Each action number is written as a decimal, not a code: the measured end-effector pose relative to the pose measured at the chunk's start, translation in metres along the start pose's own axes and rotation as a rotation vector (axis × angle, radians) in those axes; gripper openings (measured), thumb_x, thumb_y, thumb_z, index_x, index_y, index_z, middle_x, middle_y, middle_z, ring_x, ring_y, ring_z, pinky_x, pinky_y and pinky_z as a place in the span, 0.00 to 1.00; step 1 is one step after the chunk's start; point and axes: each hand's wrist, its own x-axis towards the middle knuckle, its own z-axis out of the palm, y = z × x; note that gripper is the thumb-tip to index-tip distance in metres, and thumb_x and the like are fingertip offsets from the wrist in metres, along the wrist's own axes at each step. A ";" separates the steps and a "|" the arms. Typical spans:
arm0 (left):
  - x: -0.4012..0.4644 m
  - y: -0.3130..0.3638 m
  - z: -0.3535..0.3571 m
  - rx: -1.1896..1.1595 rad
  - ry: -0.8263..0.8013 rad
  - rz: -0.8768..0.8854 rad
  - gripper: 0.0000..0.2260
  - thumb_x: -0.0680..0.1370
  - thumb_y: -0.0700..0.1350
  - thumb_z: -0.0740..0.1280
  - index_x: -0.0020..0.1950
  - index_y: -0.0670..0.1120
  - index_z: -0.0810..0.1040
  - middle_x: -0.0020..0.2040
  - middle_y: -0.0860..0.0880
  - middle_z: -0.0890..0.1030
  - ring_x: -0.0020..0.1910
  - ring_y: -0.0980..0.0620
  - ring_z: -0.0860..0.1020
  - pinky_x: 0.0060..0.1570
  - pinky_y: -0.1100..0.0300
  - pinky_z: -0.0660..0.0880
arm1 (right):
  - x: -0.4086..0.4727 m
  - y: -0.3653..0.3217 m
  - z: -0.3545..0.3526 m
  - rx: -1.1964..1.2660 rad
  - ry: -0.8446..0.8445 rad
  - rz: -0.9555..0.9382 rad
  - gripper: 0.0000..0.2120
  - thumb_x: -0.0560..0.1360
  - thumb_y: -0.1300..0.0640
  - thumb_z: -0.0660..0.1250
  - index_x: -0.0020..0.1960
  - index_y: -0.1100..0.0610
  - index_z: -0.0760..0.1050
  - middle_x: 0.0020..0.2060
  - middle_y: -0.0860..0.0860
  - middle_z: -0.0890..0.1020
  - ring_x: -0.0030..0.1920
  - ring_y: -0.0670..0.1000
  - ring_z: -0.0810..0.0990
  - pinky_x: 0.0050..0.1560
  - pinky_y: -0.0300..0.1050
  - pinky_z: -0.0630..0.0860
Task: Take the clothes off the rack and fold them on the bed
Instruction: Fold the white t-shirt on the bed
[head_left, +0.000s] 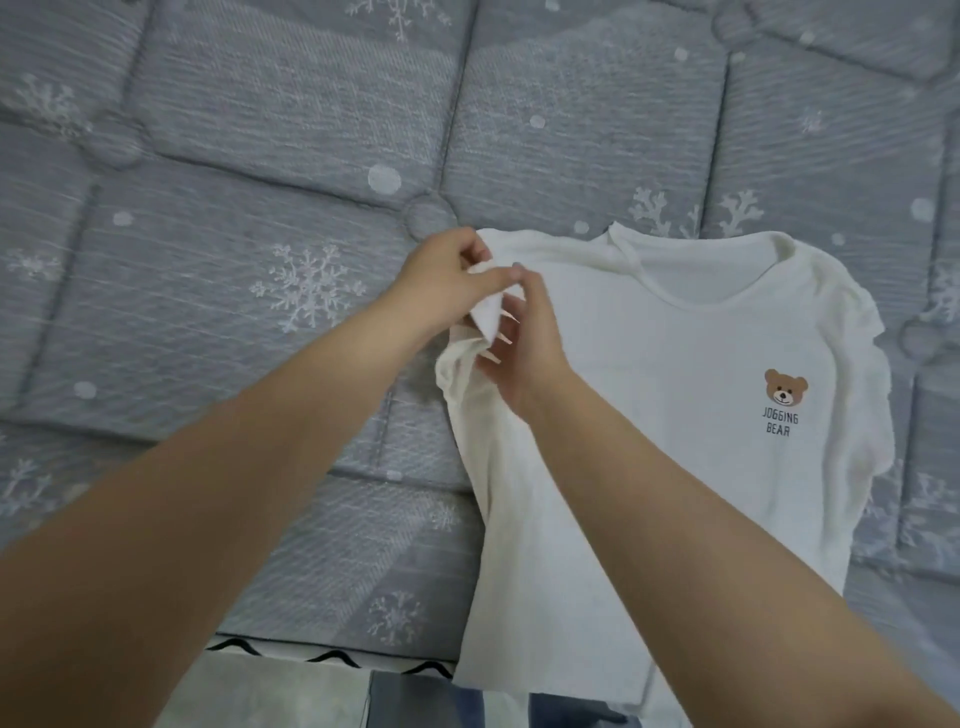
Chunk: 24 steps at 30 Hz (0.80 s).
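Both forearms reach over the grey snowflake mattress (260, 218); left hand (447, 280) and right hand (524, 353) pinch the white T-shirt (675, 389).

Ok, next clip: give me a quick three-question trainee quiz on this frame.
1. True or false: the white T-shirt lies front up on the bed.
2. Which part of the shirt do the left hand and right hand work on? A) hem B) sleeve C) bear print
3. Fill in: the words under the bear read ___.

Key: 1 true; 2 B; 3 JOGGING BEAR.
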 end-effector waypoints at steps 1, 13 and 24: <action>-0.003 0.006 0.012 -0.041 -0.029 0.001 0.13 0.73 0.47 0.76 0.39 0.51 0.71 0.41 0.47 0.77 0.40 0.51 0.77 0.42 0.59 0.75 | -0.001 -0.009 -0.012 0.051 -0.077 0.049 0.23 0.75 0.38 0.65 0.51 0.57 0.82 0.44 0.54 0.83 0.42 0.53 0.82 0.41 0.42 0.75; -0.042 0.017 0.130 -0.279 -0.326 -0.108 0.19 0.70 0.37 0.76 0.59 0.47 0.79 0.54 0.50 0.84 0.53 0.55 0.83 0.56 0.58 0.79 | -0.017 -0.045 -0.162 -0.020 -0.250 0.054 0.16 0.78 0.52 0.62 0.50 0.60 0.84 0.49 0.56 0.85 0.50 0.55 0.84 0.56 0.48 0.77; -0.002 -0.034 0.133 0.810 -0.271 0.447 0.28 0.79 0.51 0.68 0.77 0.55 0.63 0.82 0.55 0.49 0.80 0.50 0.41 0.77 0.51 0.39 | 0.024 -0.021 -0.195 -0.707 0.348 -0.246 0.10 0.75 0.55 0.63 0.50 0.52 0.82 0.44 0.45 0.84 0.48 0.49 0.80 0.48 0.40 0.76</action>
